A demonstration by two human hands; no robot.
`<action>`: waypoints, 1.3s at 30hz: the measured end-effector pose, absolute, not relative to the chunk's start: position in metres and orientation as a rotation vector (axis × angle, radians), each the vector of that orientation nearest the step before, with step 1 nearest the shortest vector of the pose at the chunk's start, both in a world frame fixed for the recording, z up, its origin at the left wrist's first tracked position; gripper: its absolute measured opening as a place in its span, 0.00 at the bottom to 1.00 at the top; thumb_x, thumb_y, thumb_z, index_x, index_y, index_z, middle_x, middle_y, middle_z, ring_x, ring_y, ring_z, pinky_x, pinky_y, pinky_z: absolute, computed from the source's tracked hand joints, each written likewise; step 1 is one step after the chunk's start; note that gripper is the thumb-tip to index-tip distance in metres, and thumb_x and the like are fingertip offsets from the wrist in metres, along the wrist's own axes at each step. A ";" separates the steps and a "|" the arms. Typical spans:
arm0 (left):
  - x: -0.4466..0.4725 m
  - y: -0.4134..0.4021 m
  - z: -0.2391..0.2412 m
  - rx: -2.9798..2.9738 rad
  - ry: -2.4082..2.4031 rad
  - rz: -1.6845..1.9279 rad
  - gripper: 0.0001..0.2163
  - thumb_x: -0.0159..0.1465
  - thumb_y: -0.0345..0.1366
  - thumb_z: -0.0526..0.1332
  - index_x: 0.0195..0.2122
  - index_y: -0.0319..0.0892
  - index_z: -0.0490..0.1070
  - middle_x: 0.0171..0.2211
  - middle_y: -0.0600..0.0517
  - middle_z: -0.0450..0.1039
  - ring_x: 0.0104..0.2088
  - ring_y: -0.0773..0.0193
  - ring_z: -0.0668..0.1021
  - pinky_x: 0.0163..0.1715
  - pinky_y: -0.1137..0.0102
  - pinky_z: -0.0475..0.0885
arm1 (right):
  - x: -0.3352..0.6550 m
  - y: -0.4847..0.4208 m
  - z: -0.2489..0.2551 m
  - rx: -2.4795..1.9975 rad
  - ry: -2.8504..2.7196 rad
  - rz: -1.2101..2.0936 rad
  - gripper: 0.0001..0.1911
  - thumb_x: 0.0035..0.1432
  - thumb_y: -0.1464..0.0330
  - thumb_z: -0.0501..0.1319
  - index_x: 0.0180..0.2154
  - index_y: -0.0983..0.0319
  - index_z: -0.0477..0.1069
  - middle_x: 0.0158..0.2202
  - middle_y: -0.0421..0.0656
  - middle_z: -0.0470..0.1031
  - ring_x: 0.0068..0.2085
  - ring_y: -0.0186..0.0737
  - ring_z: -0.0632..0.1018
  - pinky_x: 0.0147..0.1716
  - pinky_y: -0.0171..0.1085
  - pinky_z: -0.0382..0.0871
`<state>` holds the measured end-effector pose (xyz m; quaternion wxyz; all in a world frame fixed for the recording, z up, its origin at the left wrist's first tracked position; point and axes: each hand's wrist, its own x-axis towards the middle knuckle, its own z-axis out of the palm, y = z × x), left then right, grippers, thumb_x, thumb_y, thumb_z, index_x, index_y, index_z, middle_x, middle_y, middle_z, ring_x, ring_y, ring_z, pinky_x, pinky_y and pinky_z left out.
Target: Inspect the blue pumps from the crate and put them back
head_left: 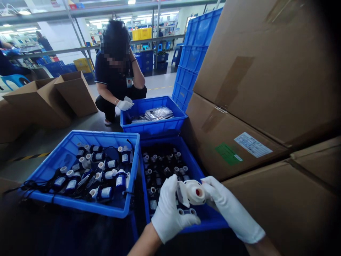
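In my right hand, gloved in white, is a pump with a white housing. Its round opening, reddish inside, faces me, and my fingers are closed on its right side. My left hand, also gloved, is cupped at the pump's left, fingers up beside its white base plate and thumb spread below; whether it touches the plate I cannot tell. Both hands are over a blue crate with rows of similar pumps. Another blue crate at the left holds several loosely lying blue-and-white pumps with black cables.
A person squats behind a further blue crate containing flat silvery packets. Large cardboard boxes rise close on my right, beside stacked blue crates. Open cartons stand at the left.
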<state>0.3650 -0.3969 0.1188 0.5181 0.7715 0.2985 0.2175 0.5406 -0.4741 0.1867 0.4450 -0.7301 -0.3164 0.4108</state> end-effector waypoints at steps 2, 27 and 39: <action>0.362 -0.395 0.130 1.699 0.679 0.640 0.53 0.50 0.56 0.69 0.68 0.35 0.44 0.64 0.33 0.57 0.64 0.43 0.62 0.66 0.52 0.54 | 0.520 -0.470 0.203 -1.688 -0.732 1.111 0.24 0.55 0.43 0.55 0.33 0.58 0.62 0.28 0.37 0.65 0.28 0.34 0.67 0.27 0.34 0.65; 0.364 -0.404 0.202 0.069 0.413 0.640 0.18 0.65 0.50 0.56 0.41 0.42 0.76 0.37 0.51 0.78 0.48 0.58 0.77 0.57 0.64 0.67 | 0.460 -0.488 0.181 -1.737 -1.517 0.032 0.40 0.57 0.46 0.59 0.64 0.57 0.53 0.58 0.49 0.66 0.56 0.49 0.73 0.50 0.42 0.76; 0.360 -0.406 0.213 0.290 0.621 0.693 0.21 0.62 0.51 0.59 0.47 0.42 0.77 0.49 0.50 0.77 0.55 0.56 0.73 0.63 0.64 0.59 | 0.443 -0.480 0.184 -1.623 -1.439 -0.146 0.47 0.56 0.49 0.62 0.67 0.64 0.46 0.57 0.55 0.61 0.55 0.53 0.70 0.49 0.46 0.74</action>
